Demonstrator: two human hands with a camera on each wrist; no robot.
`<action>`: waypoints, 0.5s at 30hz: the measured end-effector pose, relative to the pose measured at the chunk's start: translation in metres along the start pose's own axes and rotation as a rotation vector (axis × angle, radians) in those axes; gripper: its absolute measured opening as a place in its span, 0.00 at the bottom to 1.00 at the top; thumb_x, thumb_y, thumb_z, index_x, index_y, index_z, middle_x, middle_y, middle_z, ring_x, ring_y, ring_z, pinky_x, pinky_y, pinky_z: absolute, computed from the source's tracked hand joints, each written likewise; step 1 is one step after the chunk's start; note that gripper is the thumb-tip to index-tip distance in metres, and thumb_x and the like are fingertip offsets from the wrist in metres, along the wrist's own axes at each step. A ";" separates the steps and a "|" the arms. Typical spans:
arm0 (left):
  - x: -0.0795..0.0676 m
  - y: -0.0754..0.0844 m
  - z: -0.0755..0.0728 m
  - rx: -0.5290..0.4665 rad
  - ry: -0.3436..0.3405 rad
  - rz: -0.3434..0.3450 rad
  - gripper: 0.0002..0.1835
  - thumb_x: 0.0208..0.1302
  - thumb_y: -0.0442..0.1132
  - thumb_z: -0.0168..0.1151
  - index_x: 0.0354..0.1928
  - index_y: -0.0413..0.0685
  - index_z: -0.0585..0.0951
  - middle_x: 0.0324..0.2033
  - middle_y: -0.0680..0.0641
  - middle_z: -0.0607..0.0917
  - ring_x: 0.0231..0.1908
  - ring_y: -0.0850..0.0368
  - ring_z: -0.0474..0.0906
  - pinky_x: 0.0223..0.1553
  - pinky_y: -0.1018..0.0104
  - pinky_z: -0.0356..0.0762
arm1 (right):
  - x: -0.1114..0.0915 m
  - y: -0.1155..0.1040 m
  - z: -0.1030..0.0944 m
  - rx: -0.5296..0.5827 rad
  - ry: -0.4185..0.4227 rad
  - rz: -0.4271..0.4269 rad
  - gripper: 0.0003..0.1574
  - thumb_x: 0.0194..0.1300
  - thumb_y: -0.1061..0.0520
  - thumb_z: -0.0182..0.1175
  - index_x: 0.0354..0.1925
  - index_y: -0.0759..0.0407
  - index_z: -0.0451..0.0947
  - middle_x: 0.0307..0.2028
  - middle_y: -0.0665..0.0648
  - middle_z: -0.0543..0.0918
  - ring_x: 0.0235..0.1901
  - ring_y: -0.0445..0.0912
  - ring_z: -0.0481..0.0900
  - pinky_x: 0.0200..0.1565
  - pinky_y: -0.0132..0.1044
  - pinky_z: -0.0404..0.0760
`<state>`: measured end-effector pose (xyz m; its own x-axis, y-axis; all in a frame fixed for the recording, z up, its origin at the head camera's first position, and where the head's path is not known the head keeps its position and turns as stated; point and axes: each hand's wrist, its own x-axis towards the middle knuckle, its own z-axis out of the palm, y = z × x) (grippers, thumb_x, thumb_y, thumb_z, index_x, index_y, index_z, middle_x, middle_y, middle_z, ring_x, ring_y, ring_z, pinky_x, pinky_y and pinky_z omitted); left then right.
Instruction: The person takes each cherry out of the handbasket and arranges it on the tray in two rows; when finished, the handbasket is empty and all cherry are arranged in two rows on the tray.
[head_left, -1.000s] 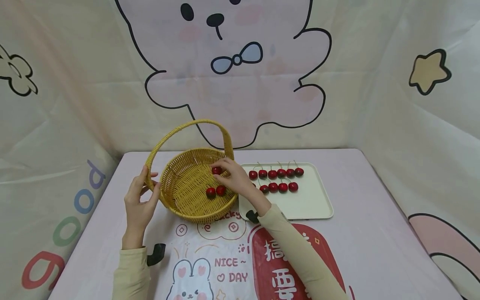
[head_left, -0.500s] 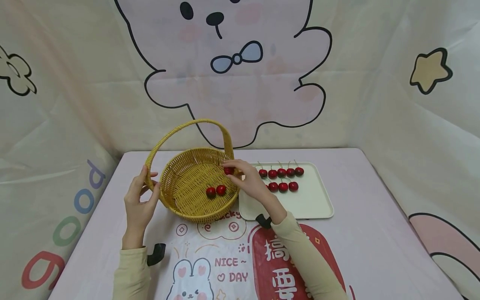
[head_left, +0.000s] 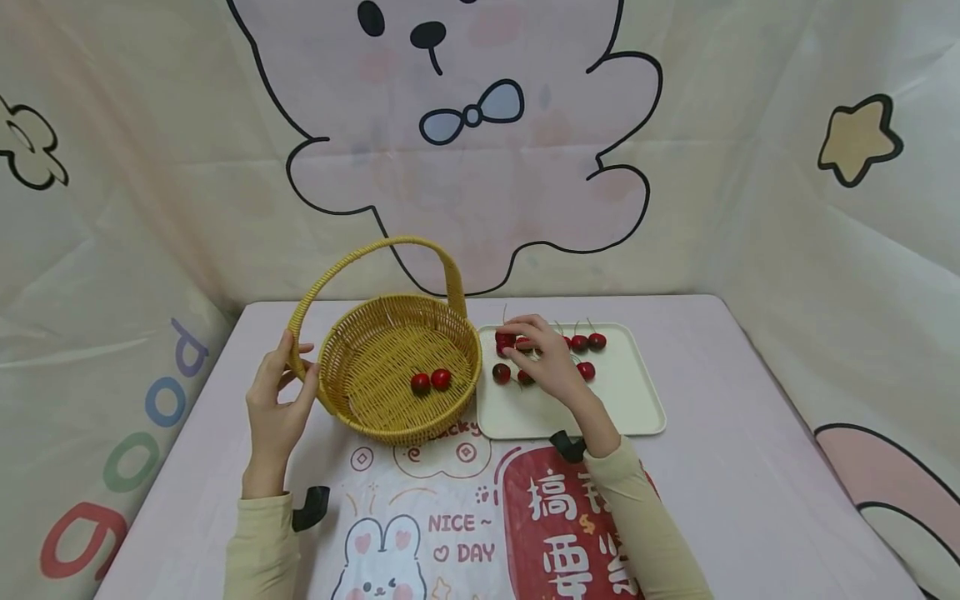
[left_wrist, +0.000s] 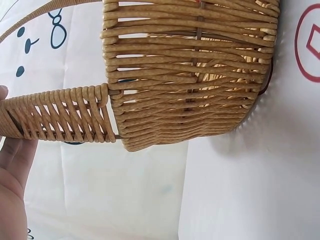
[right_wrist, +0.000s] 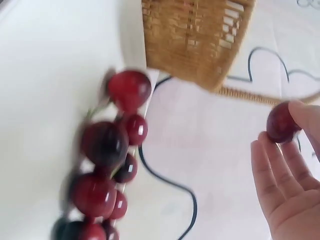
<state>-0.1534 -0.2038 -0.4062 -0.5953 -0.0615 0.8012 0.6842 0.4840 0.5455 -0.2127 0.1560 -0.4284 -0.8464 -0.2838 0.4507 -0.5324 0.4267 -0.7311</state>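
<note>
My left hand (head_left: 277,408) grips the yellow woven basket's handle (left_wrist: 60,112) low on its left side. Inside the basket (head_left: 375,404) lie two dark red cherries (head_left: 431,381), side by side. My right hand (head_left: 549,360) pinches another cherry (right_wrist: 283,122) between thumb and fingertips, held up over the left part of the white tray (head_left: 630,400). Two rows of red cherries (head_left: 587,371) lie on that tray, partly hidden behind the right hand in the head view. In the right wrist view the held cherry hangs apart from the row of cherries (right_wrist: 95,195).
The tray stands right beside the basket on a pale table (head_left: 735,467). A printed mat with a rabbit (head_left: 382,558) and red lettering lies in front of them. A cartoon-printed cloth backdrop (head_left: 465,183) rises behind the table.
My right hand has moved right, out from over the basket to above the tray, carrying the cherry. My left hand keeps its hold on the basket handle.
</note>
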 end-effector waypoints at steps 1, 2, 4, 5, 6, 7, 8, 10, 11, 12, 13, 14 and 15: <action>0.000 0.000 0.000 0.001 0.000 0.000 0.37 0.46 0.13 0.57 0.63 0.37 0.66 0.38 0.30 0.78 0.38 0.70 0.75 0.44 0.83 0.74 | -0.002 0.003 -0.004 -0.019 0.008 -0.006 0.21 0.56 0.66 0.63 0.50 0.60 0.78 0.49 0.60 0.76 0.50 0.52 0.74 0.44 0.50 0.81; 0.000 0.000 0.000 0.002 0.000 0.000 0.37 0.46 0.13 0.57 0.63 0.37 0.66 0.38 0.30 0.78 0.38 0.70 0.75 0.44 0.83 0.74 | -0.005 0.005 -0.008 -0.043 0.014 -0.001 0.21 0.55 0.66 0.64 0.50 0.60 0.78 0.49 0.58 0.77 0.49 0.50 0.74 0.45 0.47 0.81; 0.000 0.000 0.000 0.001 0.001 -0.002 0.37 0.46 0.13 0.57 0.63 0.37 0.66 0.38 0.30 0.78 0.38 0.70 0.75 0.44 0.83 0.74 | -0.009 -0.002 -0.018 -0.063 0.022 0.021 0.22 0.55 0.68 0.63 0.50 0.62 0.78 0.48 0.60 0.77 0.49 0.52 0.75 0.45 0.47 0.80; 0.000 0.000 0.000 0.001 0.000 -0.003 0.37 0.46 0.13 0.57 0.63 0.37 0.66 0.38 0.30 0.78 0.38 0.70 0.75 0.44 0.83 0.74 | -0.012 0.000 -0.022 -0.072 0.028 0.025 0.22 0.55 0.67 0.63 0.50 0.62 0.77 0.48 0.60 0.77 0.49 0.51 0.75 0.46 0.47 0.80; 0.000 0.000 0.000 0.002 0.000 -0.004 0.37 0.46 0.13 0.57 0.63 0.37 0.66 0.38 0.30 0.78 0.38 0.70 0.75 0.44 0.83 0.74 | -0.015 0.002 -0.027 -0.084 0.034 0.029 0.22 0.55 0.67 0.64 0.51 0.61 0.77 0.48 0.59 0.77 0.48 0.51 0.76 0.46 0.48 0.80; 0.000 0.000 0.000 0.001 0.001 -0.005 0.37 0.46 0.13 0.56 0.63 0.37 0.66 0.38 0.30 0.78 0.38 0.70 0.75 0.44 0.83 0.74 | -0.017 0.005 -0.031 -0.096 0.041 0.030 0.22 0.56 0.66 0.64 0.51 0.60 0.77 0.48 0.58 0.77 0.48 0.50 0.76 0.45 0.46 0.80; 0.000 0.000 0.000 0.001 0.000 -0.006 0.37 0.46 0.13 0.56 0.63 0.37 0.66 0.38 0.30 0.78 0.38 0.70 0.75 0.44 0.83 0.74 | -0.020 0.007 -0.035 -0.098 0.042 0.049 0.22 0.56 0.65 0.63 0.51 0.59 0.77 0.48 0.58 0.77 0.48 0.50 0.76 0.46 0.47 0.80; -0.001 0.000 0.000 0.003 -0.001 -0.008 0.37 0.46 0.13 0.56 0.63 0.37 0.66 0.38 0.30 0.78 0.38 0.71 0.75 0.44 0.83 0.74 | -0.025 0.019 -0.042 -0.108 0.049 0.063 0.22 0.56 0.65 0.63 0.51 0.58 0.77 0.48 0.58 0.77 0.47 0.50 0.77 0.44 0.47 0.81; 0.000 0.000 0.000 0.004 -0.002 -0.009 0.37 0.46 0.13 0.57 0.63 0.37 0.66 0.38 0.30 0.78 0.38 0.71 0.75 0.44 0.83 0.74 | -0.027 0.027 -0.045 -0.124 0.055 0.070 0.22 0.56 0.64 0.64 0.51 0.56 0.78 0.48 0.56 0.77 0.47 0.49 0.76 0.44 0.45 0.81; 0.000 0.001 0.000 0.005 -0.002 -0.009 0.37 0.46 0.13 0.57 0.63 0.37 0.66 0.38 0.30 0.78 0.38 0.70 0.75 0.44 0.83 0.74 | -0.029 0.031 -0.048 -0.144 0.056 0.080 0.23 0.56 0.65 0.64 0.51 0.55 0.78 0.48 0.55 0.78 0.46 0.48 0.76 0.44 0.42 0.81; 0.000 0.001 0.000 0.006 -0.002 -0.008 0.37 0.46 0.13 0.57 0.63 0.37 0.66 0.38 0.30 0.78 0.38 0.70 0.75 0.44 0.84 0.74 | -0.032 0.034 -0.052 -0.156 0.058 0.082 0.23 0.56 0.65 0.64 0.51 0.56 0.77 0.47 0.56 0.78 0.46 0.48 0.76 0.43 0.40 0.81; 0.000 0.001 0.000 0.007 -0.003 -0.008 0.37 0.46 0.13 0.57 0.63 0.37 0.66 0.38 0.30 0.78 0.38 0.70 0.75 0.44 0.84 0.74 | -0.034 0.037 -0.056 -0.163 0.060 0.084 0.23 0.56 0.66 0.64 0.51 0.56 0.77 0.48 0.56 0.78 0.46 0.48 0.76 0.43 0.40 0.81; 0.000 0.001 0.000 0.007 -0.002 -0.008 0.37 0.46 0.13 0.57 0.62 0.36 0.66 0.38 0.30 0.78 0.38 0.70 0.75 0.44 0.84 0.74 | -0.036 0.041 -0.059 -0.175 0.061 0.087 0.23 0.56 0.66 0.64 0.51 0.56 0.77 0.48 0.55 0.78 0.46 0.48 0.76 0.43 0.40 0.81</action>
<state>-0.1526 -0.2034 -0.4054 -0.6015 -0.0632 0.7963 0.6765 0.4897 0.5499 -0.2045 0.2343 -0.4444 -0.8859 -0.1892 0.4236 -0.4471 0.5918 -0.6707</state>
